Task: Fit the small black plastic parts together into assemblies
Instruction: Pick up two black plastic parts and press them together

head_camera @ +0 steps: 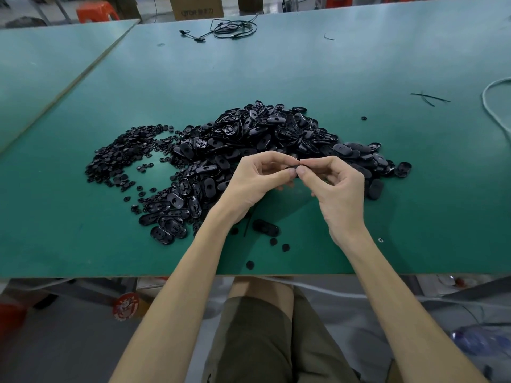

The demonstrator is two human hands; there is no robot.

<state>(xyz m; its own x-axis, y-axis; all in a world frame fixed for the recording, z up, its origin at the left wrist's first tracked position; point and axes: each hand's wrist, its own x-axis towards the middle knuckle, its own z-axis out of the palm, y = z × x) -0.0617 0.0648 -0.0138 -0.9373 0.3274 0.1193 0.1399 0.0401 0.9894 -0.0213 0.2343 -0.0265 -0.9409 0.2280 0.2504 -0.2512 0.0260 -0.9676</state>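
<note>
The left hand point(257, 182) and the right hand point(336, 183) meet above the near middle of the desk point(359, 67). Each grip is closed in a thumb-and-forefinger pinch on one small black part point(292, 168). Only a thin dark edge of it shows between the fingertips point(302, 171), so it cannot be told whether this is one piece or two being pressed together. Stock lies behind and to the left of the hands: a heap of oval shells point(265, 131), smooth and slightly glossy on the outer face, ribbed and recessed on the inner. Further left is a flatter spread of round pieces point(121, 156), much smaller and button-like. One loose oval shell point(266, 226) and a few stray round pieces lie on the desk below the wrists. The parts appear to be rigid moulded plastic: light, stiff and unlikely to crush, but probably smooth enough to slip or spring away under side pressure. Take an oval shell by its long edges, leaving the recessed face free. Take a round piece by its rim, between the finger pads. The desk surface is a matt green sheet.
</note>
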